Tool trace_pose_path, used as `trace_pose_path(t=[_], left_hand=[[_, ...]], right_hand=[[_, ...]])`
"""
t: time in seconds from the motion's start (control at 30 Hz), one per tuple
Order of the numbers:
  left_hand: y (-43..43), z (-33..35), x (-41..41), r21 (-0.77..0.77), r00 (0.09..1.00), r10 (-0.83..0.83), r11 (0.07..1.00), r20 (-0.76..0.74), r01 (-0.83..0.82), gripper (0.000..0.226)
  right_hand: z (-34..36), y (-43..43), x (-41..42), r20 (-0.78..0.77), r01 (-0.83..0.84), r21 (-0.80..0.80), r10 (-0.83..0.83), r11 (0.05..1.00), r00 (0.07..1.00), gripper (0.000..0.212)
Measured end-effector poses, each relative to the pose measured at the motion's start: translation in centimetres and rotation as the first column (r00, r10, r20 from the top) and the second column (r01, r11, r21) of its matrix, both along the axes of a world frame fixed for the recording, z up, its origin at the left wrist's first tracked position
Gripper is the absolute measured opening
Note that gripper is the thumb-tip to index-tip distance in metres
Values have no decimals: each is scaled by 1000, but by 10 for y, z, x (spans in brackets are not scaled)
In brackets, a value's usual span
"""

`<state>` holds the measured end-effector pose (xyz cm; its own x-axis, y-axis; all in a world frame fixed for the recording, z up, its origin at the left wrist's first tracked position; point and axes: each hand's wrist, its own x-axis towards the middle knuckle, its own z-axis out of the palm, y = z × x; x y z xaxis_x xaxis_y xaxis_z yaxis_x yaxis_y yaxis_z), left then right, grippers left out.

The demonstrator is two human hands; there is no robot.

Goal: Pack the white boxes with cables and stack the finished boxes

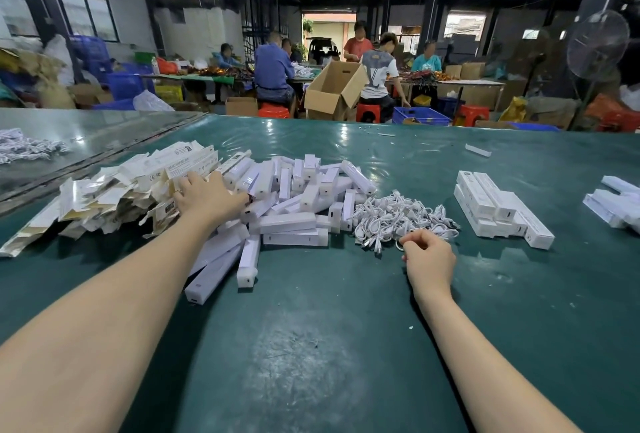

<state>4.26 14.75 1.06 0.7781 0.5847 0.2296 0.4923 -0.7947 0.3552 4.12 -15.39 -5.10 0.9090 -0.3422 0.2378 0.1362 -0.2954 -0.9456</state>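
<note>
Green counter [311, 346] carries a big heap of white boxes [294, 197]. Left of the heap, flattened cartons [114, 190]; left hand [207, 195] rests there, grip spread wide. Right of the heap, the cable pile [398, 217]; right hand [429, 259] seemingly pinches a cable. Further right, stacked finished boxes [498, 207].

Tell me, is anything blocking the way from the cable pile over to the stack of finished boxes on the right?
Nothing visible does. The right hand sits at the near edge of the cable pile, fingers curled at a cable. Between the pile and the stacked boxes lies only bare green table.
</note>
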Motion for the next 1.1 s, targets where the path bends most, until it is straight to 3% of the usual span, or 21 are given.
trace_pose_path(t=[0.07, 0.17, 0.3, 0.37, 0.5, 0.57, 0.73, 1.1], left_hand=[[4, -1, 1, -18, 998, -55, 998, -14, 54, 39], [16, -2, 2, -115, 985, -148, 984, -85, 138, 54], [27, -1, 5, -63, 972, -137, 990, -191, 128, 66], [25, 0, 6, -79, 979, -112, 992, -170, 99, 65], [14, 2, 6, -156, 991, -131, 979, 12, 131, 52], [14, 4, 6, -146, 989, -140, 979, 39, 144, 62], [22, 1, -1, -122, 995, -37, 992, -94, 25, 72], [25, 2, 0, -93, 967, -224, 973, -122, 213, 63]], right_hand=[[-1, 0, 0, 4, 0, -5, 0, 1000, 1000, 34], [-1, 1, 1, 5, 1, -11, -1, 1000, 1000, 34], [-1, 1, 1, 9, -1, -15, 1, 1000, 1000, 34], [-1, 1, 1, 7, -4, -14, 4, 1000, 1000, 34], [-1, 2, 1, -3, -6, 4, 6, 1000, 1000, 33], [-1, 1, 1, -6, -8, 14, 8, 1000, 1000, 34], [-1, 0, 1, -8, -11, 24, 11, 1000, 1000, 33], [-2, 1, 2, -3, -12, 13, 12, 1000, 1000, 30]])
